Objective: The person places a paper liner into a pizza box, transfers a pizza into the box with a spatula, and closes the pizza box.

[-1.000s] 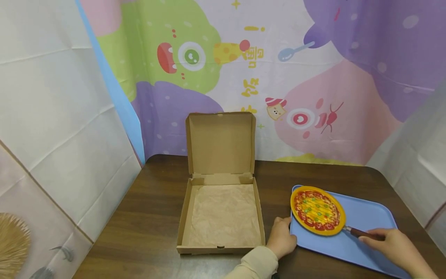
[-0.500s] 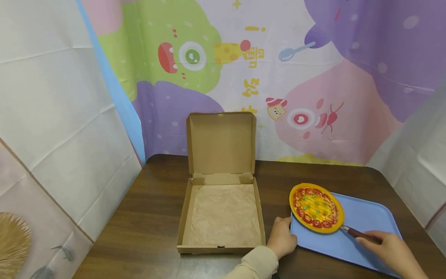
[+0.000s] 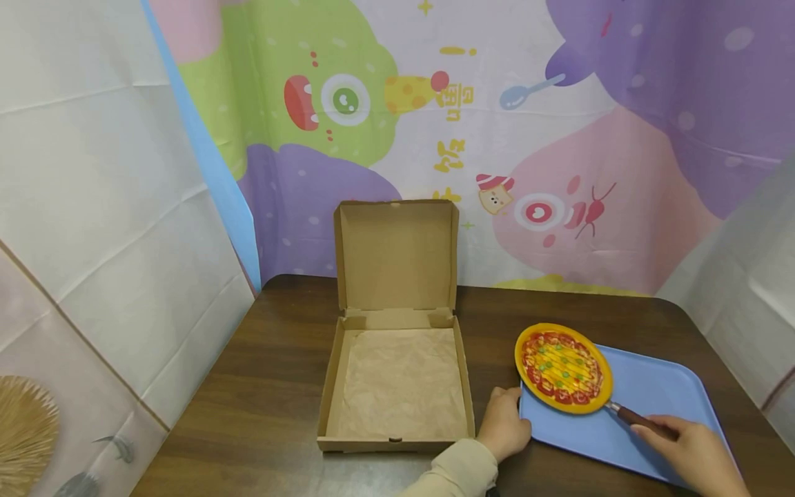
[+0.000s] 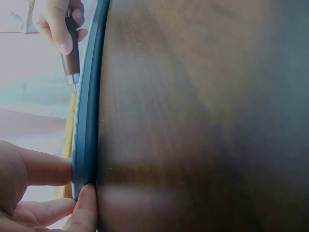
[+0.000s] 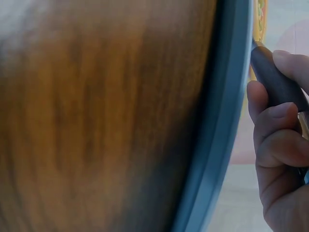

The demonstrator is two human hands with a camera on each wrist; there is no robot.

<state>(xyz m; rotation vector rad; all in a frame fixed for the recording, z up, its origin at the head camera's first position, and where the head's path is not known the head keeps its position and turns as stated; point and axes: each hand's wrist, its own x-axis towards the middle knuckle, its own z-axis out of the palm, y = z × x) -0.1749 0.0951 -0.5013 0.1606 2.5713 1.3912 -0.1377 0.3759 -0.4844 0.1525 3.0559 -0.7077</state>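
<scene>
A toy pizza (image 3: pixel 563 368) with an orange crust overlaps the far left corner of the blue tray (image 3: pixel 652 386) in the head view. My right hand (image 3: pixel 692 445) grips the brown wooden handle (image 3: pixel 640 421) of a server, whose metal neck runs to the pizza's near right edge; its blade is hidden beneath. In the right wrist view my thumb and curled fingers (image 5: pixel 277 123) wrap this handle. My left hand (image 3: pixel 504 424) pinches the tray's left end, thumb and fingers on either side of the rim (image 4: pixel 86 121) in the left wrist view.
A cardboard pizza box (image 3: pixel 397 259) stands with its lid up, left of the tray. Crumpled brown paper (image 3: pixel 402 386) lines its bottom. Behind the dark wooden table (image 3: pixel 261 386) hangs a cartoon-print curtain (image 3: pixel 373 138).
My right hand has moved the server and the pizza slightly left and away from me, towards the tray's far left corner. The left hand stays on the tray's rim.
</scene>
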